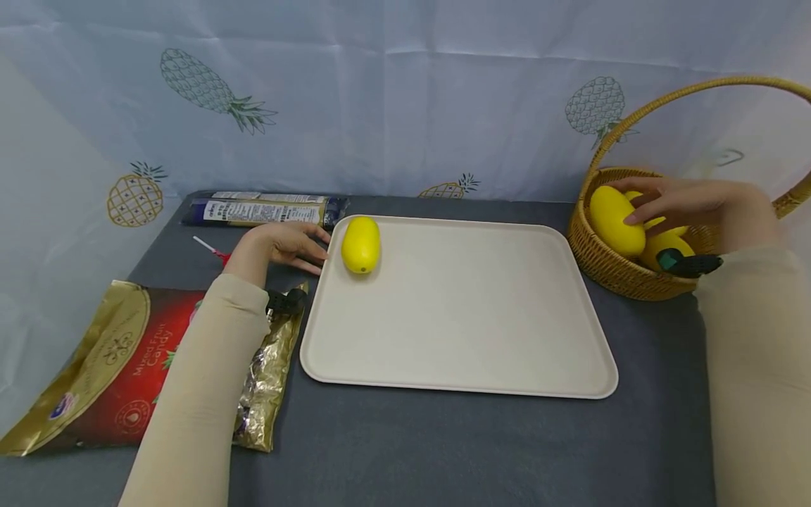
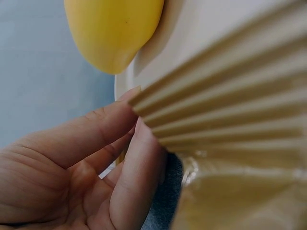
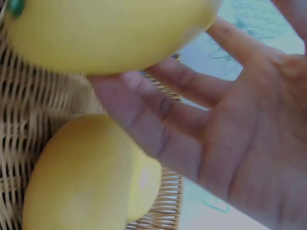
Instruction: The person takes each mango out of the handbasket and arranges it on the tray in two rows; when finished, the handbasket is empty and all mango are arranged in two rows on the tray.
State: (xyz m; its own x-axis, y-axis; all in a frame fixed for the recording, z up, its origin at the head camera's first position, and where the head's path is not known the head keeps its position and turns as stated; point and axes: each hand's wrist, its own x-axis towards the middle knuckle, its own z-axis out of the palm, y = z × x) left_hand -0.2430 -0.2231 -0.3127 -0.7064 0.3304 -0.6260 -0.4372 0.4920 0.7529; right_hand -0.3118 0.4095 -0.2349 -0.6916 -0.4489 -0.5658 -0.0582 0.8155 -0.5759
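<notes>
In the head view, my right hand [image 1: 690,201] is in the wicker basket [image 1: 605,271] and grips a yellow mango [image 1: 616,222]. The right wrist view shows its fingers under that mango, with another mango [image 3: 79,177] below in the basket. My left hand [image 1: 288,243] rests at the left rim of a beige tray [image 1: 469,310], fingers relaxed and fingertips right at the edge. One yellow mango [image 1: 361,245] lies in the tray's back left corner, beside the left fingertips.
A red and gold candy bag [image 1: 155,366] lies left of the tray, partly under the left forearm. Behind the left hand sits a dark package with a white label [image 1: 262,210]. A lollipop [image 1: 212,250] lies nearby. The basket's tall handle [image 1: 684,91] arches over the right hand.
</notes>
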